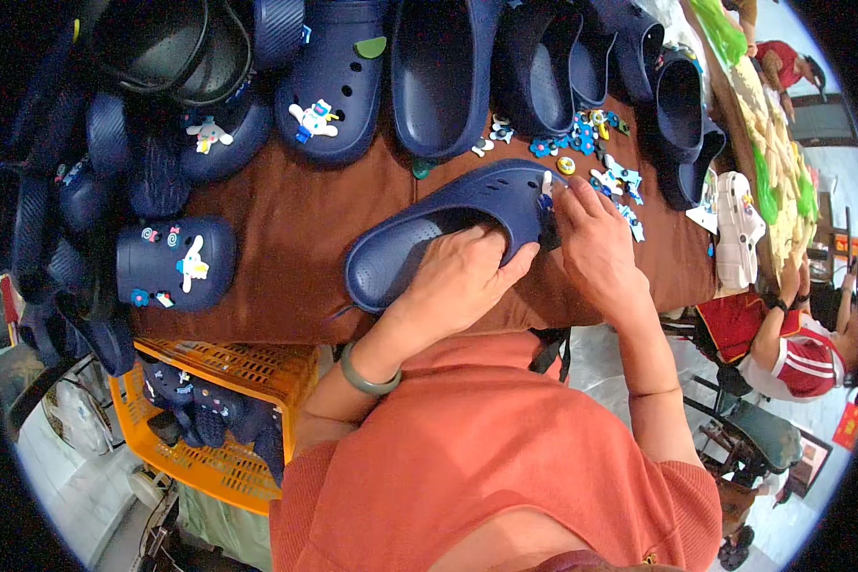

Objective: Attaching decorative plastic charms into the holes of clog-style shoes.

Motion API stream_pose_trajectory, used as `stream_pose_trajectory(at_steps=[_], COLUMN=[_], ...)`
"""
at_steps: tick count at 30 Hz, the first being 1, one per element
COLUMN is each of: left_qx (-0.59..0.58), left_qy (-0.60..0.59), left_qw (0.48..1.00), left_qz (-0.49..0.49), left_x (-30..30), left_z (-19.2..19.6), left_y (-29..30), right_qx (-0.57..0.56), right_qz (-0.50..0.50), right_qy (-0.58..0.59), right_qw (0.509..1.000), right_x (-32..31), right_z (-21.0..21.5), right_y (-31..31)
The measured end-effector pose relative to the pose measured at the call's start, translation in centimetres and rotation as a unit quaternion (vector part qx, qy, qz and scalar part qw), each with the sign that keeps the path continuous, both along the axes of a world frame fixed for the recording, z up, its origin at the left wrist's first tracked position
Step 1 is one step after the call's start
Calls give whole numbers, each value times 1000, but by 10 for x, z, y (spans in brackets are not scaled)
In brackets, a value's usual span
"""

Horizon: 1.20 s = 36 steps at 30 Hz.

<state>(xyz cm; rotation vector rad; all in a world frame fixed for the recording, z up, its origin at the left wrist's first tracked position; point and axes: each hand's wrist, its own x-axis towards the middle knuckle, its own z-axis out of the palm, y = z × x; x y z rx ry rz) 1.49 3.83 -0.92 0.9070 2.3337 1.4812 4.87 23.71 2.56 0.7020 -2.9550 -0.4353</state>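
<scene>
A navy blue clog (377,255) lies on the brown cloth in front of me, its toe pointing up and to the right. My left hand (459,278) grips it, with the fingers inside the foot opening and the thumb over the upper; the fingertips are hidden. At the toe, my right hand (599,238) has its fingers bent together against a small white shoe charm (546,185), partly covered by them. Just beyond the right hand lie loose charms (605,176) in blue, white and yellow.
Several navy clogs (439,81) line the table's far side, some with charms. A decorated navy clog (173,257) sits at the left, above an orange crate (200,472) of clogs. A white clog (736,229) stands at the right. Other people (799,355) work farther right.
</scene>
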Motion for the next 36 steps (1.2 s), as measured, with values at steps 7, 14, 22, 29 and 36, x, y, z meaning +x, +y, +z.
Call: stream_pose_trajectory(at_steps=[7,14,22,29,36], left_qx=[11,21,51,18,-24], left_qy=[106,239,321,303,238], left_qw=[994,971,946,953,970], left_qz=[25,26,-3,-16,53], left_x=[5,15,39,34,12], left_z=[-6,-10,-24,-18,-17], left_y=[3,5,9,5,5], right_qx=[-270,-478,-547,-514,-511], right_qz=[-52,-177,-178,-161,-219], right_qy=[-56,-96,-346,-298,-317], right_qw=[960,855,741,788,769], right_x=[-11,-11,-21,-8,-28], right_z=[14,4,8,-2,-9], right_y=[23,36,66,50,40])
